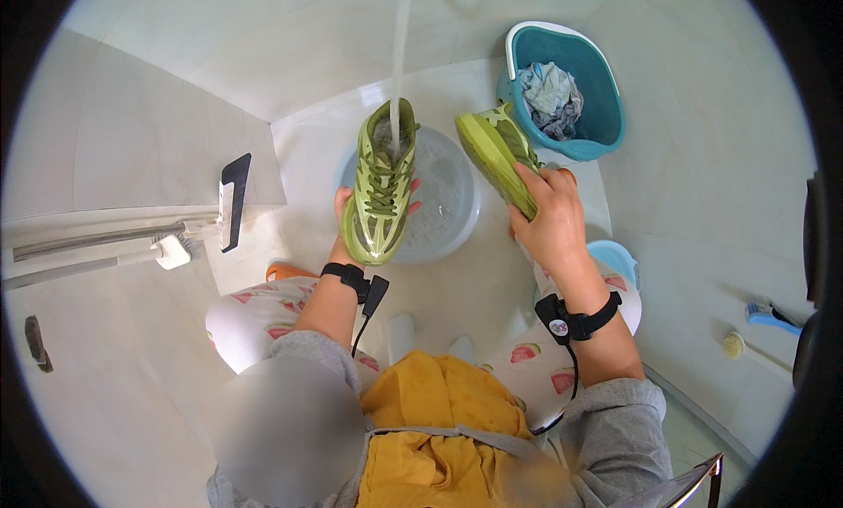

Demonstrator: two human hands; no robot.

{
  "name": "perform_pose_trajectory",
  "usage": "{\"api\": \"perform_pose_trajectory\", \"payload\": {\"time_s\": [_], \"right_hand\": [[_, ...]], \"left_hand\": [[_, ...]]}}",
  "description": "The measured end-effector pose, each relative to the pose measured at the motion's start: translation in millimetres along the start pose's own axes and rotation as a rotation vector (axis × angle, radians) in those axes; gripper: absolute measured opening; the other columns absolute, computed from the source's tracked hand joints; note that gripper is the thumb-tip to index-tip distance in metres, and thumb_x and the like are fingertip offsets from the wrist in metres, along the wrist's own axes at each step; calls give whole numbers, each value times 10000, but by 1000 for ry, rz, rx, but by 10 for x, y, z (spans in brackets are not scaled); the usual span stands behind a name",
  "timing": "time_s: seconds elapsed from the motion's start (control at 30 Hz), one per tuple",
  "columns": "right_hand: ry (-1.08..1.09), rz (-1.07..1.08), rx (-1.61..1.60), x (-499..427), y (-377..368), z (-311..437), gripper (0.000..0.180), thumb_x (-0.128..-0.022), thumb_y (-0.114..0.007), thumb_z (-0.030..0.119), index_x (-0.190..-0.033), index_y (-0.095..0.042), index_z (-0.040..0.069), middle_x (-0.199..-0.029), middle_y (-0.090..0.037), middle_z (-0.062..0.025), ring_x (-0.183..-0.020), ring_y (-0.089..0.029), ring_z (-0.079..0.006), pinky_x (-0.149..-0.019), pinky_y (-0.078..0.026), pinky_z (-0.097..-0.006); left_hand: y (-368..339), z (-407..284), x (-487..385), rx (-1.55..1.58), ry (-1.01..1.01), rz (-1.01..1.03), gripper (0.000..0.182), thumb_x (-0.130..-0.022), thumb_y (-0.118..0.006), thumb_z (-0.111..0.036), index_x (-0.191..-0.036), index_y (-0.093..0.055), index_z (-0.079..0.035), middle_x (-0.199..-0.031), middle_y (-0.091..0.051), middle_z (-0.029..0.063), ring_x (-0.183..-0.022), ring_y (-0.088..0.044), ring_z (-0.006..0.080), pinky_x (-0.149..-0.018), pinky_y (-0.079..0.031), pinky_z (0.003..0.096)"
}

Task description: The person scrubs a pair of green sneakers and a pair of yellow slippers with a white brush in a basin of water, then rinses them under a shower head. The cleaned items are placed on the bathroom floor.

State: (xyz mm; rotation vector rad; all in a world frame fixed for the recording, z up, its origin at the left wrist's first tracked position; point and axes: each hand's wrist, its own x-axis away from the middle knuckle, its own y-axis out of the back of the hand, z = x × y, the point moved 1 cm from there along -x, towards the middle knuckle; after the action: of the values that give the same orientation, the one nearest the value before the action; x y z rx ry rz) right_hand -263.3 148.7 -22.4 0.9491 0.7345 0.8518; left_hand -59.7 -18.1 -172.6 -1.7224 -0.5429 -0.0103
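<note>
A green lace-up sneaker (380, 198) rests in my left hand (342, 208), whose fingers show on both sides from beneath it. A stream of water (399, 53) falls straight into the shoe's opening, where water has collected. Under the shoe stands a pale round basin (464, 211) holding bubbly water. My right hand (553, 211) grips a second green sneaker (497, 152) by its toe end, tilted so its yellow-green sole side faces left. That shoe's heel is close to the teal bucket; whether they touch, I cannot tell.
The teal bucket (612, 93) with a white handle holds crumpled wet cloths (552, 99). A squeegee (234, 202) and a long-handled brush (174, 250) lean at left. A light blue vessel (616, 254) sits beside my right knee. Brushes (734, 344) hang along the right wall.
</note>
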Motion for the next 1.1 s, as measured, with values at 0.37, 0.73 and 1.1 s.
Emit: {"api": "perform_pose_trajectory", "payload": {"time_s": [0.37,0.73,1.1], "right_hand": [[14,36,2,-144,-26,34,511,-648,-720,48,-1147,-612,34,-988,-588,-202,-916,-543,-357,-820,-460,-416],[-10,70,-6,-135,-140,64,512,-649,-716,61,-1152,-619,49,-981,-600,-195,-911,-550,-351,-816,-467,-415],[-8,60,19,-128,-171,38,510,-648,-715,70,-1149,-622,55,-954,-600,-181,-893,-551,-346,-804,-469,-416]], "left_hand": [[29,160,141,28,84,-35,876,-696,-491,-482,-1468,-297,-116,-1478,-341,133,-1335,-356,325,-1074,-304,530],[18,127,179,159,157,29,798,-704,-461,-377,-1432,-347,-70,-1399,-431,178,-1327,-369,333,-1074,-335,524],[10,127,140,155,125,-13,838,-668,-505,-383,-1430,-349,-72,-1394,-435,175,-1333,-360,334,-1087,-320,514]]}}
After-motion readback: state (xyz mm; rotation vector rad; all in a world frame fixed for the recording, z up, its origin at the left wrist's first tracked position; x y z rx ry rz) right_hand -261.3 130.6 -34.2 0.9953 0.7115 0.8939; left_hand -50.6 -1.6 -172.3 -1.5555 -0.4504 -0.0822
